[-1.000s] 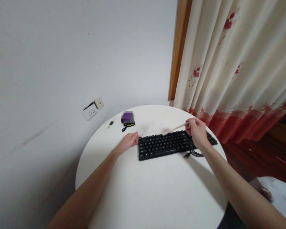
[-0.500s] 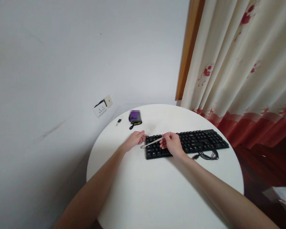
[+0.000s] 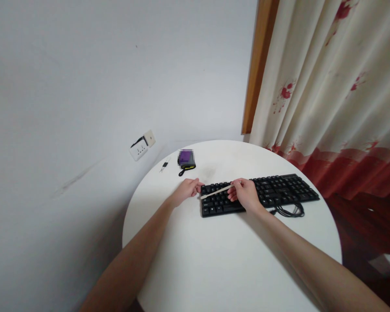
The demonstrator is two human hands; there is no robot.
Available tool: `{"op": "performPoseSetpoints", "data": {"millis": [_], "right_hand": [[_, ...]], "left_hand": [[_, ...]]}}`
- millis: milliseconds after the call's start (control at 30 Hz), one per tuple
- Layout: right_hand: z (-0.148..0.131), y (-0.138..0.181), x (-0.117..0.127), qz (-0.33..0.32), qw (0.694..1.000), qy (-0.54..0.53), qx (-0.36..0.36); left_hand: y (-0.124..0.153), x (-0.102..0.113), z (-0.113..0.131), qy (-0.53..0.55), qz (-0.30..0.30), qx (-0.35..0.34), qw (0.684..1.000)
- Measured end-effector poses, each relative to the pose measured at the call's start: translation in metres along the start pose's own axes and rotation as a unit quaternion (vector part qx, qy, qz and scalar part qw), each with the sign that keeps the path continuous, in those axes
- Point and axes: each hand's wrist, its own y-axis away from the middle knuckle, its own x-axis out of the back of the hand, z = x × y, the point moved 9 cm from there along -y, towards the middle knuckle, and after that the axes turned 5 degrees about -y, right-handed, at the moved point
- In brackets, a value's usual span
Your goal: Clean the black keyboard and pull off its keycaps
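The keyboard (image 3: 267, 191) is partly hidden by the right hand (image 3: 245, 193) pinching a stick (image 3: 216, 191), the left hand's (image 3: 186, 190) grip unclear.

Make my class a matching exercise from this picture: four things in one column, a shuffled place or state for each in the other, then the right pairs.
1. pale stick
2. black cable
3. curtain
4. white socket

A. on the wall
B. coiled by the near edge of the keyboard
C. cream above, red below
D. held in the right hand

Pairs: 1-D, 2-B, 3-C, 4-A
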Motion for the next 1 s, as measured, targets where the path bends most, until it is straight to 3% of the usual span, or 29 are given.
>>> {"op": "performPoseSetpoints", "data": {"millis": [600,867,1000], "right_hand": [[-0.019,-0.002,0.030,0.040,0.994,0.093,0.049],[-0.029,-0.001,0.039,0.057,0.980,0.177,0.076],[-0.037,-0.003,0.048,0.083,0.957,0.255,0.109]], "left_hand": [[-0.005,0.002,-0.007,-0.016,-0.002,-0.008,1.000],[-0.001,0.000,-0.002,-0.014,-0.004,-0.006,1.000],[-0.001,0.001,0.001,-0.020,-0.002,-0.011,1.000]]}}
